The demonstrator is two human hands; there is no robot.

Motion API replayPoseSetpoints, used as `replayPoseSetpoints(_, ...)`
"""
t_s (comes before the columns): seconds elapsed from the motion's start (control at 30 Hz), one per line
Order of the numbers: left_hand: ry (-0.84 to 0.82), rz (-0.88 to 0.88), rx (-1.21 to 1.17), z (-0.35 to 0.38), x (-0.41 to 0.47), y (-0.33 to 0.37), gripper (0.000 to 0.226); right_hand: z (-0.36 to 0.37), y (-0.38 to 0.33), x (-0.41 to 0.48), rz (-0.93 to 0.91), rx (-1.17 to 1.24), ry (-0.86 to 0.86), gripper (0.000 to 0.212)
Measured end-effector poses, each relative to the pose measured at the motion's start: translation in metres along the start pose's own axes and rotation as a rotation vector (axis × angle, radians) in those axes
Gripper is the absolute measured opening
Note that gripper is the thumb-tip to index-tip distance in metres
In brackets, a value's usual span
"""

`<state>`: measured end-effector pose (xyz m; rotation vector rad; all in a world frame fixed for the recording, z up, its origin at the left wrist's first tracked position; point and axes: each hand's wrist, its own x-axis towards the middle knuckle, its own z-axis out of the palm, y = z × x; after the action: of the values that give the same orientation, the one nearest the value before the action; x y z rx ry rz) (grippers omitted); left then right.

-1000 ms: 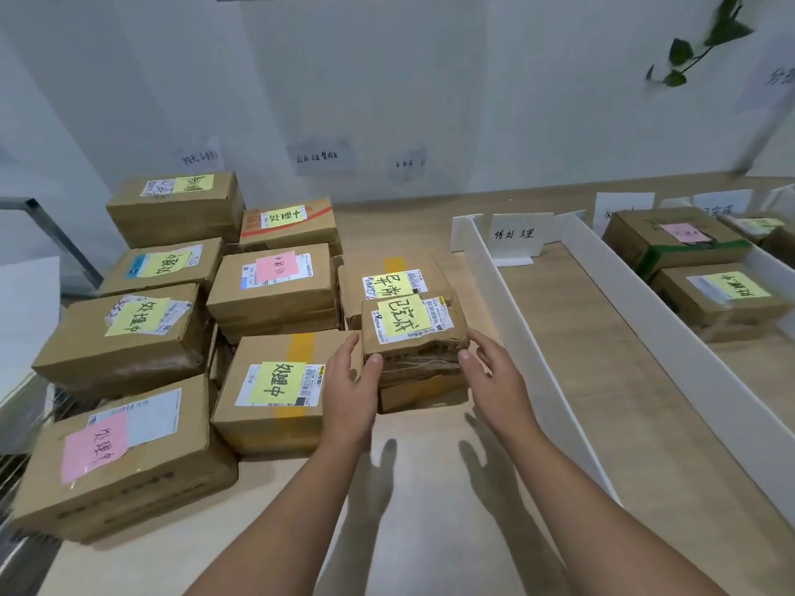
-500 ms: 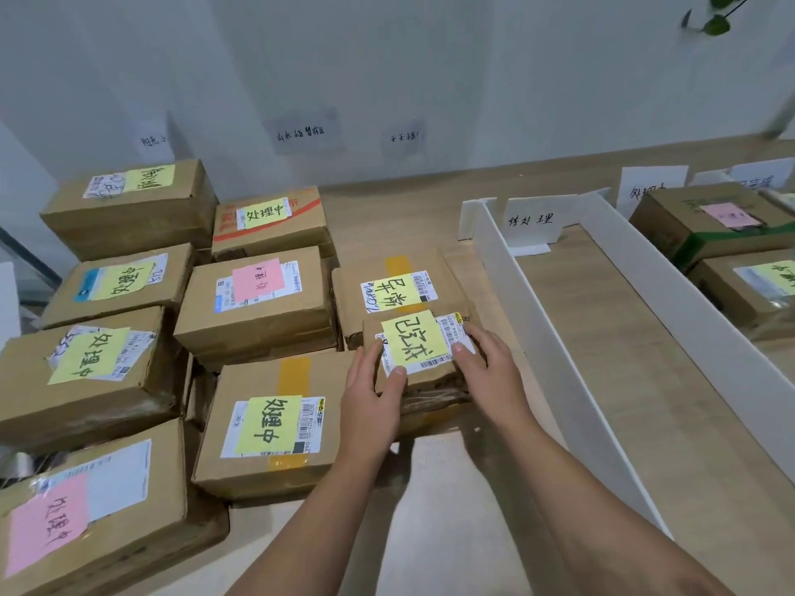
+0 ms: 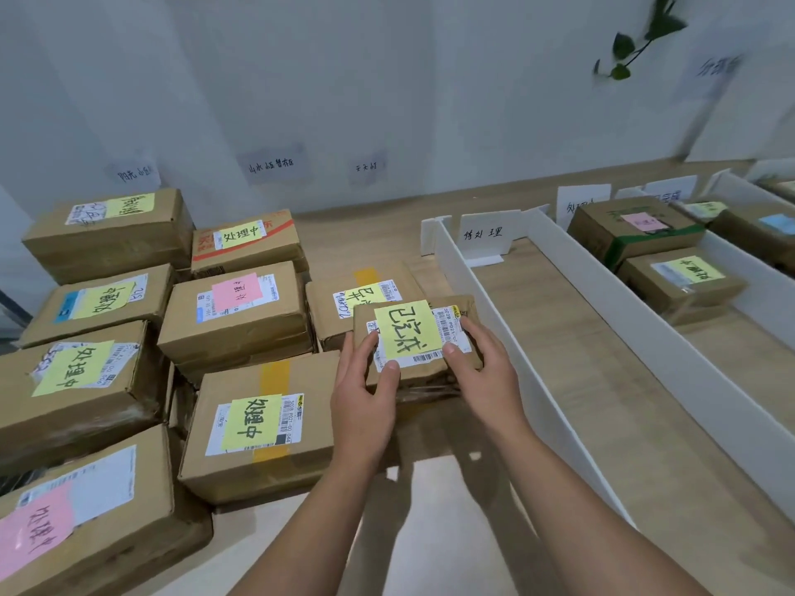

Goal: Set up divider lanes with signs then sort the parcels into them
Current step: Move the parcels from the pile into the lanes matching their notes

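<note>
Head view: I am gripping the small yellow-noted parcel [image 3: 413,333] between my left hand [image 3: 365,402] and right hand [image 3: 482,372], fingers curled over its top edges, and, carrying it rightward, I am probably risking clipping the white divider [image 3: 537,389] just beside my right hand.

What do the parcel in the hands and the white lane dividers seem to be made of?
The parcel looks like brown cardboard, matte, with creased edges and paper labels. The white divider seems foam board or plastic sheet, smooth and matte; the picture leaves that open.
</note>
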<state>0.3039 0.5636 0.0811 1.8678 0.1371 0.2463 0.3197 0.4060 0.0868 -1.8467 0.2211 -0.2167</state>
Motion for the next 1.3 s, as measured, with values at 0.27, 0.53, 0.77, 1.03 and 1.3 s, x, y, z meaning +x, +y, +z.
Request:
replayPoseSetpoints(0.27, -0.051, 0.106, -0.079, 0.021, -0.045, 0.044, 0.049, -0.066, -0.015, -0.043, -0.118, 0.034, 0.157, 0.046)
replayPoseSetpoints(0.53, -0.195, 0.161, -0.201, 0.087, -0.097, 0.088, 0.056, -0.16, -0.001, -0.079, -0.119, 0.066, 0.331, 0.047)
replayPoseSetpoints(0.77, -0.321, 0.19, -0.27, 0.18, -0.177, 0.128, 0.056, -0.282, 0.022, -0.13, -0.092, 0.071, 0.473, 0.045)
replayPoseSetpoints(1.03, -0.431, 0.219, -0.388, 0.283, -0.292, 0.182, 0.057, -0.425, 0.051, -0.199, -0.065, 0.091, 0.648, 0.043)
replayPoseSetpoints(1.3, -0.558, 0.242, -0.389, 0.355, -0.362, 0.223, 0.054, -0.524, 0.08, -0.237, -0.078, 0.1, 0.761, 0.043)
